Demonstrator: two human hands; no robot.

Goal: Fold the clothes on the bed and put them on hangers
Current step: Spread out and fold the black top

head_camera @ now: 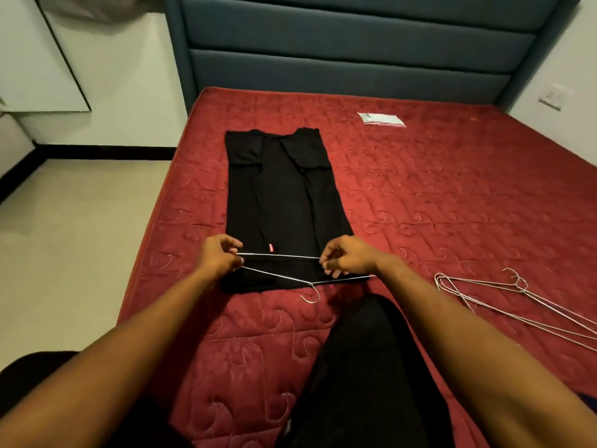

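Note:
A black T-shirt (281, 195) lies flat on the red mattress (436, 205), its sides and sleeves folded inward into a long strip, with a small red tag near the hem. A thin metal wire hanger (277, 255) lies across the shirt's near end, hook pointing toward me. My left hand (219, 255) pinches the hanger's left corner. My right hand (347, 258) pinches its bar near the right end. Both hands rest on the shirt's lower part.
Several spare wire hangers (484, 291) lie on the mattress to the right. A white packet (381, 119) sits farther back. A blue padded headboard (339, 50) stands behind. The bed's left edge drops to pale floor (74, 221). My dark-trousered knee (365, 367) rests on the mattress.

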